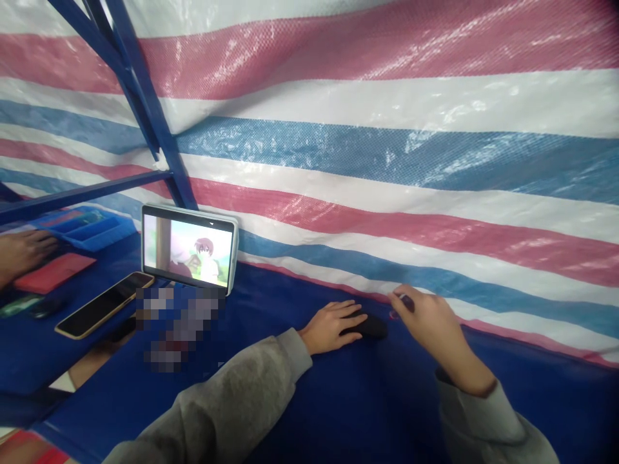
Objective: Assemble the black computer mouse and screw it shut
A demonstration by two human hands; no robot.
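Observation:
My left hand point(333, 327) rests on the dark blue surface point(367, 399) with its fingers spread, the fingertips on a black object point(370, 325) that looks like a pouch or a computer mouse. Just to the right, my right hand point(420, 316) is raised near the foot of the striped sheet. Its fingers are curled together round a small dark and reddish thing point(403, 303), too small to name. The two hands are apart, and both arms wear grey sleeves.
A tablet point(188, 248) showing a cartoon stands at the left. Beside it lie a phone point(105, 304), a red packet point(55, 272) and a blue compartment tray point(89, 229). Another person's hand point(24, 251) is at the far left. A blue metal frame point(145, 96) stands before the striped sheet point(387, 148).

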